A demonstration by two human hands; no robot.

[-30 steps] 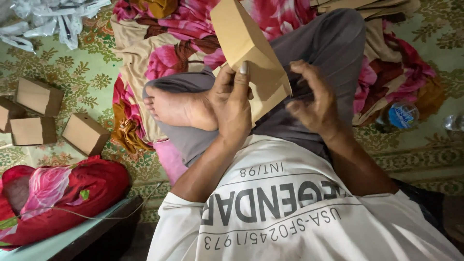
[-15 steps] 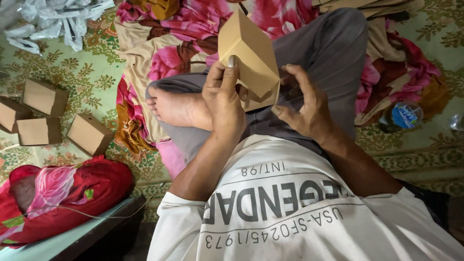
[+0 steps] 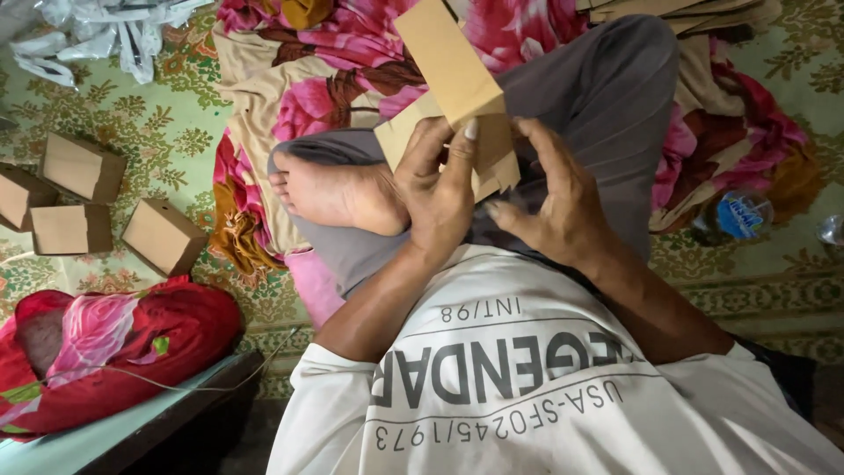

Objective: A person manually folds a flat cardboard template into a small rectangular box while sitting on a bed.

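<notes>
**Cardboard piece held over the lap**

Both forearms are bent inward above the crossed legs. The left hand [image 3: 440,189] is closed on the cardboard piece [image 3: 453,97], its thumb pressed flat against the face and its fingers curled behind. The right hand [image 3: 554,207] is set against the lower right edge, fingers spread; whether it is fully clamped cannot be told, since the edge is partly hidden. The cardboard piece is raised between the hands, tilted, above the bare foot [image 3: 330,189]. Four folded boxes [image 3: 83,167] are laid on the patterned floor mat [image 3: 167,114], well apart.
</notes>
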